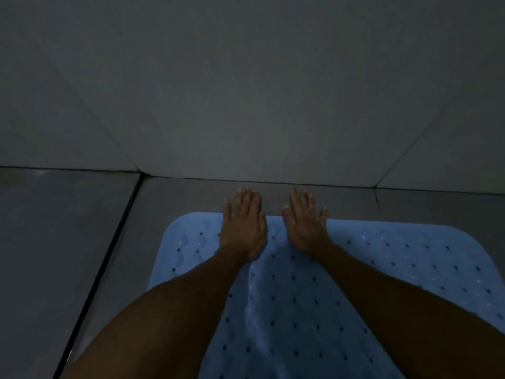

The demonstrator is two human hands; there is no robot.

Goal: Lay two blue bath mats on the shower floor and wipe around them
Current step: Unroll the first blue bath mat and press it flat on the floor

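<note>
Dim light. Landmark: the blue mat (314, 296), flat on the grey floor (68, 242).

Left of the mat: bare floor tile with a dark groove (109, 255) running toward the wall. The mat's left rounded corner sits just right of that groove.

On the mat's far edge, left hand (243, 228): fingers straight and close together, palm down. Heel on the mat, fingertips past the edge on the floor strip below the wall (259, 119).

Just right of it, right hand (306, 228): same posture, flat, thumb apart, fingers over the far edge. Neither hand grips anything.

The mat runs back from the hands toward the person, and wider to the right. A pale crease (251, 296) runs between the forearms, along the near-far line.

Judgement: the far edge is being pressed flat. Both hands are equally near the edge. Only one mat is in view; no second mat or cloth visible.
</note>
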